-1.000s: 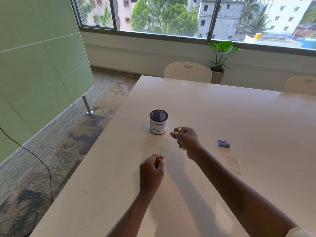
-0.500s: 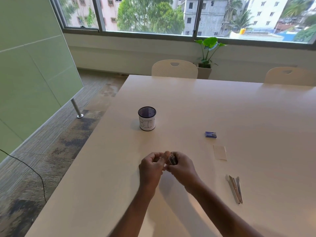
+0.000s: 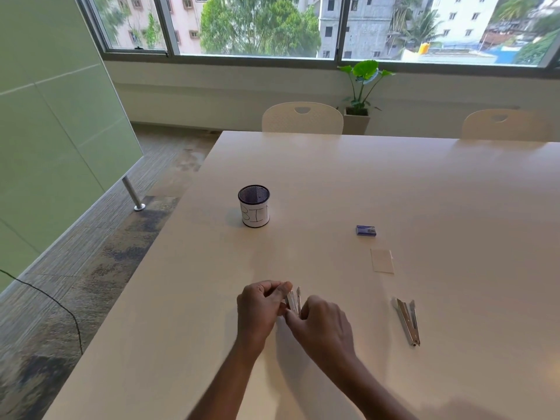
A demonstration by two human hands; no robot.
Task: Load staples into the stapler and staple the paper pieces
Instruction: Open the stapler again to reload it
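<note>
head: left hand (image 3: pixel 260 310), right hand (image 3: pixel 325 326) around metal (image 3: pixel 292 300)

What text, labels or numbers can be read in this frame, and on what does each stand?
"BI": handwritten on the white label round the mesh cup; a further stroke at the label's right edge is cut off.
Too small to read: print on the blue staple box.
No writing visible: the paper piece.
No legible marking: the metal piece pinched by the left hand and right hand.
</note>
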